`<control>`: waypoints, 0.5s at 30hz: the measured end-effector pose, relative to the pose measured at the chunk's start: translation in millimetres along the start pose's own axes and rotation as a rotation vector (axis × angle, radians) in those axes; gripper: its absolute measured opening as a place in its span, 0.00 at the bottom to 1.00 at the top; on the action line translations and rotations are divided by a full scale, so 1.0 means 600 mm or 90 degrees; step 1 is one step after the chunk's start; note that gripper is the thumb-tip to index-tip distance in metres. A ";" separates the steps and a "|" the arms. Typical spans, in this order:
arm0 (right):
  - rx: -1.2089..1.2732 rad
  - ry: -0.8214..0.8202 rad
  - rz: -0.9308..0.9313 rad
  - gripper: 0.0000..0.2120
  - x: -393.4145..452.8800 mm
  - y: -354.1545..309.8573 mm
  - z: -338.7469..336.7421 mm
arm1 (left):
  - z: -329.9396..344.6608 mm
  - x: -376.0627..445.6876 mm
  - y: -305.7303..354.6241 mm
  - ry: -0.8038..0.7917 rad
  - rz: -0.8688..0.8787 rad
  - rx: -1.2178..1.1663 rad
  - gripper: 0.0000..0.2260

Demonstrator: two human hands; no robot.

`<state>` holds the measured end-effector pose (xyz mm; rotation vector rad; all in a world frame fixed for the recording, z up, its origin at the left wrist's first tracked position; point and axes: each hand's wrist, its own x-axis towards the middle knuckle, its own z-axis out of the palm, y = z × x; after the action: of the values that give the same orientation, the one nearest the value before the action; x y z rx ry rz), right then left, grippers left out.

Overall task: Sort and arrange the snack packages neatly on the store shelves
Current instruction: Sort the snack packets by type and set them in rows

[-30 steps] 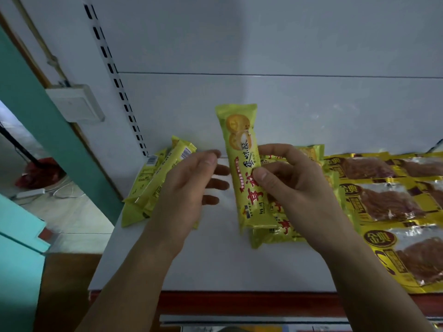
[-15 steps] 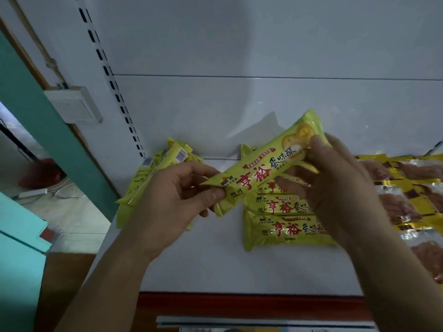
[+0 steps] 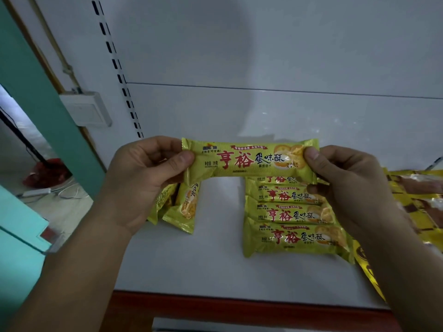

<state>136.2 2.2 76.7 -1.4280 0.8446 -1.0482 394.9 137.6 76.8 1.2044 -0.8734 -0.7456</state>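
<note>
A long yellow biscuit pack (image 3: 249, 161) with red lettering is held level above the white shelf (image 3: 203, 259). My left hand (image 3: 141, 178) pinches its left end and my right hand (image 3: 345, 183) pinches its right end. Below it, a neat row of several matching yellow packs (image 3: 294, 224) lies flat on the shelf, partly hidden by my right hand. A loose pile of the same packs (image 3: 179, 207) lies at the left, mostly behind my left hand.
Gold packs of dried meat (image 3: 417, 200) cover the shelf at the right. The shelf has a red front edge (image 3: 239, 305) and a white back panel with a slotted upright (image 3: 119, 77). A teal door frame (image 3: 36, 97) and a wall switch (image 3: 86, 109) are at the left.
The held pack has turned from upright through a slant to level. My left hand took its left end. The camera has moved closer to the shelf.
</note>
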 end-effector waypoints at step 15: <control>-0.076 0.031 -0.032 0.09 0.005 0.031 0.025 | -0.019 0.069 -0.029 0.019 -0.146 0.782 0.33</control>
<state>152.4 2.5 58.6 -1.5353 0.9237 -1.0899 424.5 103.6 65.6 2.4143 -1.2197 -0.3065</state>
